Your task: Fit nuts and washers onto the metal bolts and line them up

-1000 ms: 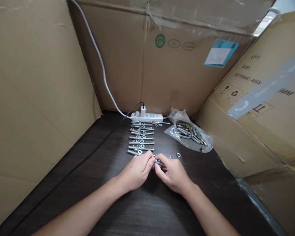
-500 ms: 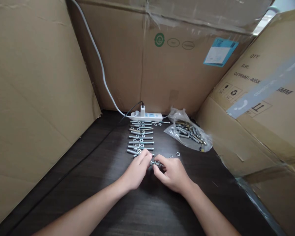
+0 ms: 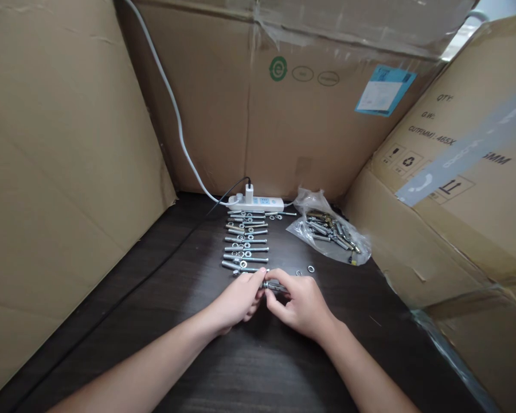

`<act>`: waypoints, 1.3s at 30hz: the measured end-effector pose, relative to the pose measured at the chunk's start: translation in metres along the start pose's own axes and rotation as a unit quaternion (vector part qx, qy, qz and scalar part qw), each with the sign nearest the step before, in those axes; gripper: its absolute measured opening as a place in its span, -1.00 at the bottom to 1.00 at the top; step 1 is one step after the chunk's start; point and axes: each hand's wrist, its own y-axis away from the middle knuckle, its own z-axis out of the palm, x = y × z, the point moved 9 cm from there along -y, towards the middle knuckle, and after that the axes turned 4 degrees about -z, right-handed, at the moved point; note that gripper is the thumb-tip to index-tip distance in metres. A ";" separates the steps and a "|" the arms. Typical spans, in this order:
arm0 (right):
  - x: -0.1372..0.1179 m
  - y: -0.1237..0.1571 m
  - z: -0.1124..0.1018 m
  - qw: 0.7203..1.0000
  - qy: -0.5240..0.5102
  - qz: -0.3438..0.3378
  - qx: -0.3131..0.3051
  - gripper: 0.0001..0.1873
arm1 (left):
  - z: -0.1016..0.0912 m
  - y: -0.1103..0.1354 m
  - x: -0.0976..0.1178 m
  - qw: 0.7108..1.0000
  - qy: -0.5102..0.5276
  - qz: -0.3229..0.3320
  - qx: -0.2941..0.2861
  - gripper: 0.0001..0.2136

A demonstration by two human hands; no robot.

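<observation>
A metal expansion bolt [image 3: 276, 286] lies level between my two hands, just above the dark table. My right hand [image 3: 304, 301] is closed on its sleeve, thumb and forefinger pinching from either side. My left hand [image 3: 241, 298] has its thumb and fingers closed around the bolt's left end, which they hide. Beyond my hands, several disassembled expansion bolts [image 3: 247, 249] lie in a column of rows, with washers [image 3: 243, 264] and nuts among the parts. Two loose rings, one a flat washer [image 3: 311, 269], lie just past my right hand.
A clear plastic bag [image 3: 322, 198] of more bolts lies at the back right. Behind the rows runs a white power strip [image 3: 275, 202] with a charger [image 3: 249, 195] plugged in. A black cable [image 3: 155, 267] crosses the left side. Cardboard boxes [image 3: 198, 103] wall the table.
My left hand has turned and slid slightly down, and its fingers now cover the nut end of the bolt that showed before. My right hand keeps its hold, almost unmoved.
</observation>
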 end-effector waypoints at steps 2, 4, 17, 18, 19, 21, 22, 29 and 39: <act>-0.001 0.000 -0.001 1.000 -0.002 -0.006 0.010 -0.73 | -0.002 0.001 -0.003 1.000 -0.012 -0.024 0.008 -0.59; 0.001 0.000 -0.002 1.000 0.000 -0.002 0.018 -0.76 | -0.003 0.003 -0.001 0.999 -0.010 -0.025 0.016 -0.62; 0.004 0.001 -0.008 0.999 0.009 0.003 0.040 -0.79 | 0.002 -0.001 0.000 1.000 0.002 -0.001 -0.025 -0.65; 0.004 0.001 -0.009 0.999 0.010 0.003 0.044 -0.80 | 0.001 -0.001 -0.001 0.999 0.020 -0.005 -0.027 -0.63; 0.004 0.001 -0.010 0.999 0.012 0.006 0.047 -0.80 | 0.000 -0.001 0.000 0.999 0.041 -0.002 -0.029 -0.63; 0.006 0.001 -0.012 0.998 0.018 0.012 0.055 -0.80 | 0.000 0.001 0.004 0.996 0.079 0.008 -0.035 -0.65; 0.007 0.001 -0.013 0.998 0.020 0.014 0.059 -0.80 | 0.000 0.002 0.005 0.995 0.092 0.006 -0.040 -0.66; 0.007 0.002 -0.011 0.998 0.006 0.007 0.055 -0.79 | 0.013 0.004 -0.008 0.980 0.138 -0.083 -0.114 -0.68; 0.018 0.007 -0.027 0.992 -0.032 0.020 0.124 -0.76 | 0.018 0.005 0.000 0.967 0.182 -0.052 -0.172 -0.74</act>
